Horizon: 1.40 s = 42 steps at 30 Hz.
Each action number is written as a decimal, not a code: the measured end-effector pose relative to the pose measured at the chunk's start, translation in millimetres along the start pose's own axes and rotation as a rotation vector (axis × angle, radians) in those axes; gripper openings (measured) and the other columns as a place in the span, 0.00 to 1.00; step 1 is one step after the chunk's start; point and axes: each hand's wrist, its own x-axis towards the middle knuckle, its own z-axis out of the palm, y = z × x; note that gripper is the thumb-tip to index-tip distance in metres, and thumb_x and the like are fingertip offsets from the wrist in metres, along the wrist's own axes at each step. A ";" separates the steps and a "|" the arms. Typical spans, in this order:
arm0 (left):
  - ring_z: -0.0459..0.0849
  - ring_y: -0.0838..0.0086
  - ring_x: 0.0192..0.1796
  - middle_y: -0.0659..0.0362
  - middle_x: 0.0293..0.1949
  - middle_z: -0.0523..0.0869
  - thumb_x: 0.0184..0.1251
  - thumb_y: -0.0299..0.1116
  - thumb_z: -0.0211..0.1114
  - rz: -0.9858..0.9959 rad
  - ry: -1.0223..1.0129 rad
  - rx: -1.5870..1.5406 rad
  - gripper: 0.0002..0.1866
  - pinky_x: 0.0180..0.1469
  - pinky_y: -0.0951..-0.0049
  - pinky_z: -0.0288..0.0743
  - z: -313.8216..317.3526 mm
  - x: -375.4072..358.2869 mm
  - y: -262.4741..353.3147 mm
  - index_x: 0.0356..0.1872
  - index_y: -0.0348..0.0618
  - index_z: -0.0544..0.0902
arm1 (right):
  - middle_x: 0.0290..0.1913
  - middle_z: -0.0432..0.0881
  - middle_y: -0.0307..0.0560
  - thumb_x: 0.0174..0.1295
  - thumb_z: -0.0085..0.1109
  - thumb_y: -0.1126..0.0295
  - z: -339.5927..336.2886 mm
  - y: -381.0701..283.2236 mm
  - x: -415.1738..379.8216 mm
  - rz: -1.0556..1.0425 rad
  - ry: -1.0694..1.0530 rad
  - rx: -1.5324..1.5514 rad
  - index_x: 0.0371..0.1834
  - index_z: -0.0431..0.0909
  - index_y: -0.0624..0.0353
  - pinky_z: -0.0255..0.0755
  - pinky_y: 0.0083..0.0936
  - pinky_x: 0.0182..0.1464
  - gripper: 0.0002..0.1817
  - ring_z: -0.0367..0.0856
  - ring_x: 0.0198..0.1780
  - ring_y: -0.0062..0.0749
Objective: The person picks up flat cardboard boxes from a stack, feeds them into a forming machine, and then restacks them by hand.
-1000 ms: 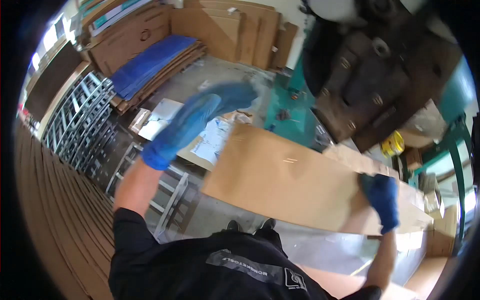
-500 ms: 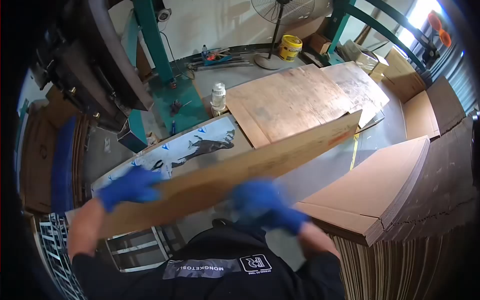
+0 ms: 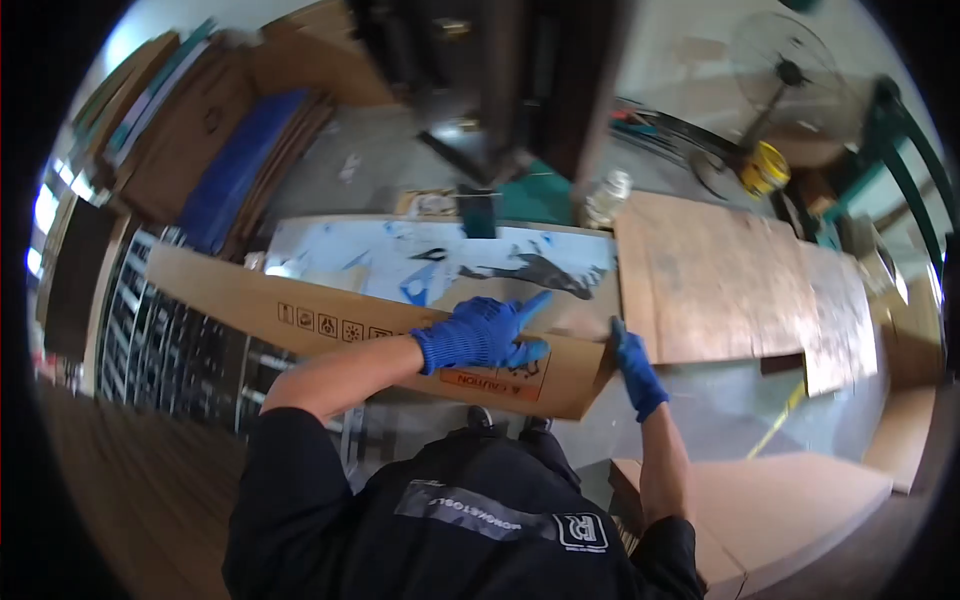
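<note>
A long flattened cardboard box, printed with handling symbols and an orange caution label, stands on edge across the front of me. My left hand, in a blue glove, lies against its printed face near the upper edge, with index finger and thumb stretched apart. At the box's right end, my right hand, also blue-gloved, is closed around the edge; its fingertips are partly hidden. Behind the box is a low work surface with a light-blue printed film and a dark torn-looking patch. Black-handled pliers lie there.
A wooden board extends to the right, beside a clear jar. Stacked cardboard is at lower right. Dark machinery hangs overhead. A metal rack stands left; a fan and yellow bucket are at the back right.
My view has turned left. The box has swung round so its symbol-printed face shows. My right hand has moved to the box's right end, and my left hand lies on its face.
</note>
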 end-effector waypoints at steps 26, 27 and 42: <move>0.87 0.64 0.42 0.52 0.34 0.88 0.62 0.70 0.55 -0.430 0.669 0.029 0.35 0.50 0.64 0.77 -226.2 -91.4 -152.8 0.34 0.43 0.89 | 0.67 0.69 0.47 0.76 0.40 0.56 115.4 -129.4 157.6 -0.353 -0.281 0.344 0.75 0.56 0.56 0.62 0.32 0.67 0.29 0.69 0.64 0.38; 0.87 0.64 0.42 0.52 0.35 0.88 0.61 0.71 0.55 -0.475 0.663 -0.039 0.36 0.51 0.64 0.77 -229.7 -96.4 -144.7 0.34 0.43 0.89 | 0.68 0.69 0.47 0.76 0.40 0.56 114.8 -134.8 161.9 -0.350 -0.291 0.333 0.76 0.56 0.56 0.62 0.32 0.67 0.29 0.69 0.64 0.38; 0.86 0.55 0.33 0.47 0.27 0.86 0.61 0.69 0.55 -0.439 0.763 0.129 0.35 0.43 0.60 0.77 -207.5 -134.5 -121.0 0.24 0.43 0.88 | 0.71 0.65 0.47 0.75 0.39 0.51 138.2 -121.7 122.7 -0.532 -0.401 -0.032 0.78 0.51 0.53 0.63 0.36 0.67 0.32 0.69 0.65 0.38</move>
